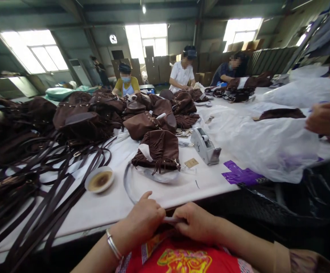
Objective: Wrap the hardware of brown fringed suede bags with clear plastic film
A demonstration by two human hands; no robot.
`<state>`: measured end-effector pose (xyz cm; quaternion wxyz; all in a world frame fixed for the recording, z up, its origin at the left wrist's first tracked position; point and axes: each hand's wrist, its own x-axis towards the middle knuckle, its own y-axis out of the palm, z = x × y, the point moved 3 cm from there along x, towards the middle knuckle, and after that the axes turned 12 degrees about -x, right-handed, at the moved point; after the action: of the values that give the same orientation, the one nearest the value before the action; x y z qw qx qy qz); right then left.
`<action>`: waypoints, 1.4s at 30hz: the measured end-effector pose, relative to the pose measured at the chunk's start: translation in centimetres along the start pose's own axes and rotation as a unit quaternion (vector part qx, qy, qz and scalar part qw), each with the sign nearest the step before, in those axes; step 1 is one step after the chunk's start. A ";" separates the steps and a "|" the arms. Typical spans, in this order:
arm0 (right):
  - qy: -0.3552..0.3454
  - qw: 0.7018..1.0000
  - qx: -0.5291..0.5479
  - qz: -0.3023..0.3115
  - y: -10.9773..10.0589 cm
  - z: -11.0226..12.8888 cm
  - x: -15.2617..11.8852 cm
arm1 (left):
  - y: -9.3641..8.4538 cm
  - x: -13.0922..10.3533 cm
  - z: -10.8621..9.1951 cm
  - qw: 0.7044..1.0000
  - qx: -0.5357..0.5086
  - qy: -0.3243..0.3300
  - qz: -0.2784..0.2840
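Note:
My left hand (147,212), with a silver bangle at the wrist, is closed with its thumb pointing up. Close beside it, my right hand (195,222) is closed too. A short stretch of dark strap (172,220) shows between the two fists, just over the table's near edge. From the left hand a thin strap curves up to a brown fringed bag (161,151), which lies on the white-covered table with a white wrap on it. A tan tag (191,163) and a grey tape dispenser (205,146) are to the bag's right.
A bowl of brown liquid (99,180) stands at left near loose dark straps (65,182). Brown bags (82,121) are heaped behind. Plastic sheeting (278,144) and purple plastic (240,173) cover the right side, where another person's hand (328,119) reaches in. Several co-workers sit across.

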<state>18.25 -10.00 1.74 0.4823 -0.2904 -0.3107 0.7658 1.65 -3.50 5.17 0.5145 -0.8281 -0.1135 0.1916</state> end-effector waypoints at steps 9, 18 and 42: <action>0.065 0.990 0.063 0.110 -4.3 -5.0 -6.1 | -2.0 -7.2 8.2 0.992 -0.016 -0.096 -0.080; 0.020 0.982 -0.187 0.011 -6.5 -0.3 -2.7 | -0.5 -2.1 0.4 0.978 -0.055 -0.060 -0.190; -0.026 0.913 -0.407 0.018 -6.6 0.6 4.4 | -0.3 -1.8 1.2 0.953 0.065 -0.232 -0.186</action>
<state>19.81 -3.81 6.47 0.3000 -0.4468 -0.6027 0.5892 -0.51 -3.10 5.29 0.5531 -0.6900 -0.3690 0.2858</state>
